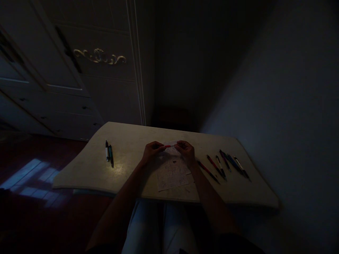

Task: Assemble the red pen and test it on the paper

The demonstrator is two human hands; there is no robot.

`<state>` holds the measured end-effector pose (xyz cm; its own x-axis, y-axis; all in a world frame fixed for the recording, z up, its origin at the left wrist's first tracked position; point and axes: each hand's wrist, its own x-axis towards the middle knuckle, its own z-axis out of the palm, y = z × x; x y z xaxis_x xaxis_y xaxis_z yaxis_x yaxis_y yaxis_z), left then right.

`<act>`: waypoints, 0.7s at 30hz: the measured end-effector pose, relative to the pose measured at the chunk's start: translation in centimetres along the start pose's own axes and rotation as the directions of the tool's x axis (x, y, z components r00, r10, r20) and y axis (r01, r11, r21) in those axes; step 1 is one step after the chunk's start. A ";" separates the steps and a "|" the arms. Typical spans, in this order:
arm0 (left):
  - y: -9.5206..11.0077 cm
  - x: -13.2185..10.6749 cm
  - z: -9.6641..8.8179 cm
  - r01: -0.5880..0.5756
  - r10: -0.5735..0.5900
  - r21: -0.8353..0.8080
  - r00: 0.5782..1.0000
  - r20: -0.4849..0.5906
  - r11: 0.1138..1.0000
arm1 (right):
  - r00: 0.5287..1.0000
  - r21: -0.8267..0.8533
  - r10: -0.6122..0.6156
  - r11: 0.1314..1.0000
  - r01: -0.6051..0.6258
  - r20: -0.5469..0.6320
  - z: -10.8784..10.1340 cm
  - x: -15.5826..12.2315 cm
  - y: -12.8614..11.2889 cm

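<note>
Above a sheet of paper (172,176) with faint marks, my left hand (152,151) and my right hand (186,150) hold a red pen (167,146) level between them. The left fingertips pinch its left end. A thin, pale-and-dark rod sticks out of the red part to the right, and the right fingertips close on that end. Whether the rod is a refill or the pen's tip is too dark to tell. Just right of my right forearm lies another red-and-black pen (208,172) on the table. A small dark piece (174,162) rests on the paper.
Several pens (233,164) lie side by side on the right of the pale table (127,141). Two more pens (109,153) lie at the left. A wall (291,123) stands close on the right, and a cabinet (111,91) with ornate trim is behind left. The room is dim.
</note>
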<state>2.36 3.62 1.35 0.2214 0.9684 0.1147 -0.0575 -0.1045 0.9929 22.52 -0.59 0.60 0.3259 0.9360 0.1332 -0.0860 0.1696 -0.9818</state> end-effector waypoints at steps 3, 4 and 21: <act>-0.3 0.0 0.1 -0.010 0.009 0.040 1.000 0.008 0.999 | 1.000 0.006 0.004 1.000 -0.004 -0.011 0.1 -0.2 -0.3; -0.4 0.0 0.1 -0.005 0.005 0.031 1.000 0.010 1.000 | 1.000 0.009 0.004 1.000 -0.004 -0.017 0.1 -0.2 -0.3; -0.6 0.6 0.4 0.109 -0.118 -0.238 0.993 -0.025 0.965 | 0.997 0.009 -0.066 0.998 0.066 -0.039 0.7 -0.2 0.2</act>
<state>2.86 4.15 0.86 0.2021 0.9793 -0.0041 -0.2634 0.0584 0.9629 21.83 -0.51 0.43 0.3675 0.9100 0.1921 -0.0724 0.2339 -0.9696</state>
